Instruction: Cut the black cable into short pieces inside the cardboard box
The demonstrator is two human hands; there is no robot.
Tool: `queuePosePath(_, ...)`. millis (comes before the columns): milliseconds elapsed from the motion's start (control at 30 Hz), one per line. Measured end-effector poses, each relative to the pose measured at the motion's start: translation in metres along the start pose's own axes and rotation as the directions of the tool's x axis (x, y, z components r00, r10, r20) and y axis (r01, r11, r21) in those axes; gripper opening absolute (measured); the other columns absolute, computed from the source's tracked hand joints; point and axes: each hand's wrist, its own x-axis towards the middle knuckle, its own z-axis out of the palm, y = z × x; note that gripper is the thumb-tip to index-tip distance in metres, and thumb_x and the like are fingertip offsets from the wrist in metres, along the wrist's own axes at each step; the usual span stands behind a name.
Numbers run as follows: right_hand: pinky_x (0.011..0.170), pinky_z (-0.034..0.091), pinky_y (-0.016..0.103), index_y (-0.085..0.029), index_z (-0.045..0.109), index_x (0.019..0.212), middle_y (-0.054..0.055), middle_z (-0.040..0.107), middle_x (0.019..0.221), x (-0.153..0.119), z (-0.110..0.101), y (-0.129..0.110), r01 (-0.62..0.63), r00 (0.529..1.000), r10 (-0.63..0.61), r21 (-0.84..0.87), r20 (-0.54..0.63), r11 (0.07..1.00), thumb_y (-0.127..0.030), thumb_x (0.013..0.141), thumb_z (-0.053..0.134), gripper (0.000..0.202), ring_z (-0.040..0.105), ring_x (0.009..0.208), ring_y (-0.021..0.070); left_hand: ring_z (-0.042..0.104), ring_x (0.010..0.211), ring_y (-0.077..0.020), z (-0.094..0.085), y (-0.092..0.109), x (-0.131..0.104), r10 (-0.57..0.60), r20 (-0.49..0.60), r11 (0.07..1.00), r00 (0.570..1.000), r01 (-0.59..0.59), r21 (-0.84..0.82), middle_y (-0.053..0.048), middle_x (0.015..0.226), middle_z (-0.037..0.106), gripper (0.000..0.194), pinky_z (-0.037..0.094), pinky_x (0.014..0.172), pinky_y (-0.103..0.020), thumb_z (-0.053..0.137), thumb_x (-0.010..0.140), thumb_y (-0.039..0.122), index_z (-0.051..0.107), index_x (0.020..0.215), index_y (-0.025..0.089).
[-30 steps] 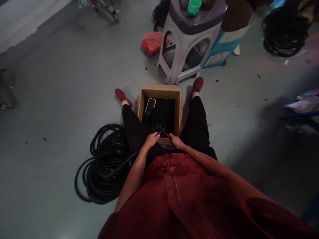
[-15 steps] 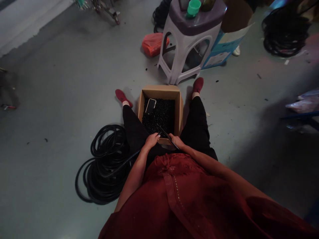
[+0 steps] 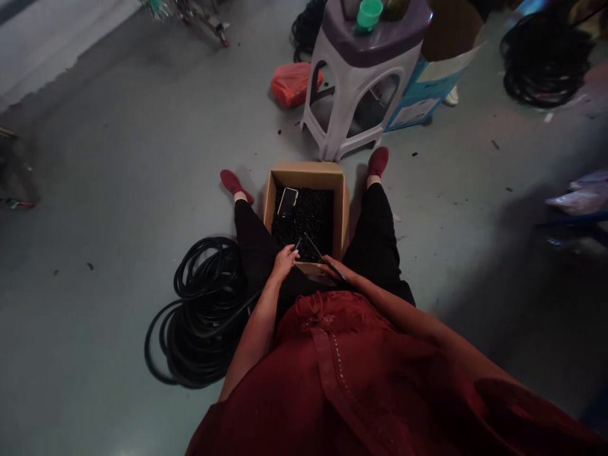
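My left hand (image 3: 285, 261) is closed around the end of a black hose (image 3: 298, 242), whose tip pokes out past the fingers over the box. From beneath that forearm, hose leads back to a loose coil of black hose (image 3: 204, 316) beside my left leg. In my right hand (image 3: 336, 269) lies a long, thin dark tool (image 3: 313, 246), slanting up and left; its exact kind is unclear. Both hands are at the near rim of a cardboard box (image 3: 308, 168) between my legs. Many small black pieces (image 3: 311, 212) fill its bottom, with a phone (image 3: 287, 202) on top.
A grey plastic stool (image 3: 351, 82) bearing a green cup (image 3: 369, 14) stands beyond the box. Near it are a red plastic bag (image 3: 291, 84) and an open blue-and-white carton (image 3: 418, 95). Another black coil (image 3: 546, 63) lies at the far right.
My left hand has shifted slightly up and left with the hose end, away from the tool. The right hand and tool have moved a little to the right.
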Motion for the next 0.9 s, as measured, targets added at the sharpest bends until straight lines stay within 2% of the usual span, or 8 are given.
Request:
queuePosePath(200,0.062,0.044,0.024,-0.018,0.051,0.1,0.0,0.059,0.076,-0.0071,0.0005,-0.008,0.035,0.998,-0.034,-0.014,0.06,0.999,-0.04,0.089,0.048,0.025,0.054,0.067,0.0133,0.045,0.051,-0.004,-0.0011,0.0009,-0.0021,-0.005,0.025,0.999,1.0,0.006,-0.05,-0.003,0.081,0.067,0.043,0.039,0.052,-0.017,0.051,0.086,0.026,0.055,0.126,0.011)
queuePosePath(400,0.059,0.041,0.021,-0.018,0.052,0.106,-0.001,0.057,0.077,-0.0083,-0.0014,-0.0104,0.032,0.996,-0.027,-0.049,0.089,0.998,-0.039,0.09,0.049,0.027,0.054,0.068,0.0125,0.044,0.05,-0.0038,0.0013,0.0003,-0.0021,-0.005,0.089,0.999,0.996,0.009,-0.044,-0.002,0.079,0.066,0.04,0.037,0.05,-0.017,0.05,0.086,0.024,0.059,0.122,0.011)
queuePosePath(633,0.059,0.043,0.022,-0.017,0.051,0.112,0.001,0.061,0.081,-0.0085,-0.0005,-0.0115,0.019,0.995,-0.012,-0.072,0.099,0.997,-0.039,0.09,0.048,0.031,0.056,0.068,0.0131,0.046,0.052,-0.0041,0.0016,-0.0027,-0.0016,0.002,0.149,1.0,0.989,-0.001,-0.007,-0.003,0.081,0.067,0.044,0.038,0.052,-0.017,0.052,0.086,0.027,0.058,0.126,0.01)
queuePosePath(900,0.071,0.046,0.026,-0.017,0.05,0.118,0.005,0.064,0.093,-0.0083,-0.0007,-0.0108,0.039,0.996,-0.029,-0.111,0.09,0.993,-0.04,0.09,0.052,0.037,0.06,0.083,0.018,0.047,0.052,-0.0054,0.003,-0.0023,-0.0037,0.008,0.191,0.998,0.981,-0.019,0.054,-0.004,0.082,0.069,0.048,0.039,0.054,-0.019,0.053,0.084,0.027,0.057,0.129,0.009)
